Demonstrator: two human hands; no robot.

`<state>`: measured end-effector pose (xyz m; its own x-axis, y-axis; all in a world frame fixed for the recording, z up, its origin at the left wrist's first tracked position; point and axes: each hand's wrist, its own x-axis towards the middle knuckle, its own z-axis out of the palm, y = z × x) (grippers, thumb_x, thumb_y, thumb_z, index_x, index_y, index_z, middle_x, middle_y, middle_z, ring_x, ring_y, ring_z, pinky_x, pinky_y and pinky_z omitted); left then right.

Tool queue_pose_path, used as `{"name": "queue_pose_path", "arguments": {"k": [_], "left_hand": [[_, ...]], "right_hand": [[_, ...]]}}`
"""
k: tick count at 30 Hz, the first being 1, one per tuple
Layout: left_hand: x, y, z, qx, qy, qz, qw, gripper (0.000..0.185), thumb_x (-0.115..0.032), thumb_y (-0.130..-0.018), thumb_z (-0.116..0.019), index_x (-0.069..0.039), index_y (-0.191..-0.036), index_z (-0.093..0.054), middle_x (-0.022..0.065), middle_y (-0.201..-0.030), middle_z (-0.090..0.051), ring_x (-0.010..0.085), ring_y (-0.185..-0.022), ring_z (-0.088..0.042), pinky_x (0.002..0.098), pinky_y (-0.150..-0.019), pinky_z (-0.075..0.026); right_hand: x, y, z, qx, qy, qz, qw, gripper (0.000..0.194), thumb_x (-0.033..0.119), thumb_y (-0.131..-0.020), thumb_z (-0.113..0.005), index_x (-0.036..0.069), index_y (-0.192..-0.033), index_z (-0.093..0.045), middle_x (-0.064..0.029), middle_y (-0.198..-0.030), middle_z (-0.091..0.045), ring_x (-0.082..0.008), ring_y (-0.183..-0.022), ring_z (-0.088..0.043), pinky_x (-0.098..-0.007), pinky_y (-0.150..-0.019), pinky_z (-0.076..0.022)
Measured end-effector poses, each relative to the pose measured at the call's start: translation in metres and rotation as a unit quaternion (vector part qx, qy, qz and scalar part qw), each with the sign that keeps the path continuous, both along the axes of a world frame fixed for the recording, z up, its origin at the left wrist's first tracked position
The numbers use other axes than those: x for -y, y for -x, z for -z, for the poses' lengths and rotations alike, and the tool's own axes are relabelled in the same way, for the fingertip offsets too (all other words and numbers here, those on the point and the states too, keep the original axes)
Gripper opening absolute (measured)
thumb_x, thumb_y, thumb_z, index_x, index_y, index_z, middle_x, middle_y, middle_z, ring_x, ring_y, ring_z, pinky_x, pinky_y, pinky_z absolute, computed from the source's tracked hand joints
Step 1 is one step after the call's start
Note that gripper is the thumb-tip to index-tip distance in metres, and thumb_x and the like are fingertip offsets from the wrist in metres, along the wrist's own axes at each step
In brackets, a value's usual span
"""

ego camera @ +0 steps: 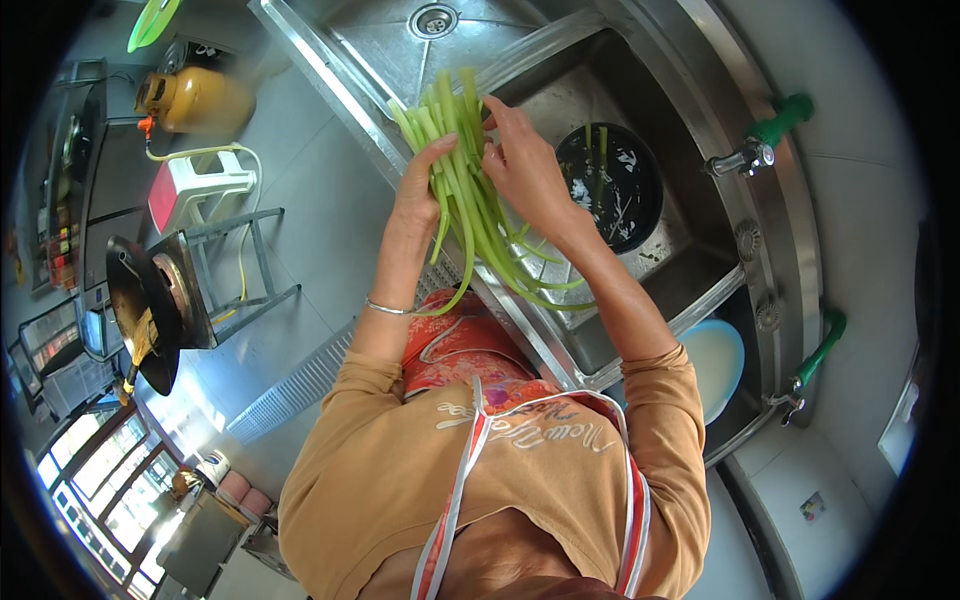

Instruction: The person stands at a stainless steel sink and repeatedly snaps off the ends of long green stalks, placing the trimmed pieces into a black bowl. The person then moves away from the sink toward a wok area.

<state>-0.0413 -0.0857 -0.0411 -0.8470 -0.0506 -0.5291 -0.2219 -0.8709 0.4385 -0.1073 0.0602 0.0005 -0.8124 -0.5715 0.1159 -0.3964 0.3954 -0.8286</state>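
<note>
My left hand (424, 184) is closed around a bunch of long green celery-like stalks (469, 202), its thumb across the front. The cut ends point away from me, and the thin ends droop over the sink's front edge towards my apron. At the bunch's right side is my right hand (525, 161), fingers bent against the outer stalks; whether they grip one is unclear. Below and to the right of that hand, a dark round basin (637, 191) stands in the middle sink bowl (559, 97). Water and a few green stalk pieces (602, 150) are in it.
A steel sink bowl with a drain (433, 21) lies beyond the stalks. Green-handled taps (750, 154) line the right wall. A pale blue basin (720, 367) holds cloudy liquid. On the left are a wok (142, 315) on a burner stand, a stool (199, 184) and a gas cylinder (199, 101).
</note>
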Motion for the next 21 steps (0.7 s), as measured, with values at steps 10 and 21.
{"name": "queue_pose_path", "arguments": {"k": [10,21], "left_hand": [[0.039,-0.028,0.031,-0.099,-0.152,-0.013,0.983,0.059,-0.025,-0.083,-0.066,0.005,-0.127,-0.042,0.0173,-0.104,-0.056,0.0255,-0.092,-0.058,0.0395,-0.084,-0.051],[0.033,-0.023,0.038,-0.063,-0.172,-0.076,0.98,0.05,-0.021,-0.084,-0.065,0.007,-0.121,-0.048,0.019,-0.102,-0.061,0.0283,-0.092,-0.062,0.0398,-0.085,-0.054]], "right_hand": [[-0.005,0.037,0.068,0.489,0.048,-0.073,0.868,0.036,0.031,-0.097,-0.049,0.0,-0.114,-0.056,-0.0072,-0.093,-0.062,-0.0137,-0.077,-0.062,-0.0268,-0.069,-0.0524],[0.013,-0.025,-0.006,0.096,-0.098,-0.136,0.981,0.02,0.022,-0.086,-0.062,0.004,-0.095,-0.059,-0.0163,-0.079,-0.064,-0.0361,-0.069,-0.061,-0.0409,-0.062,-0.0481]]}}
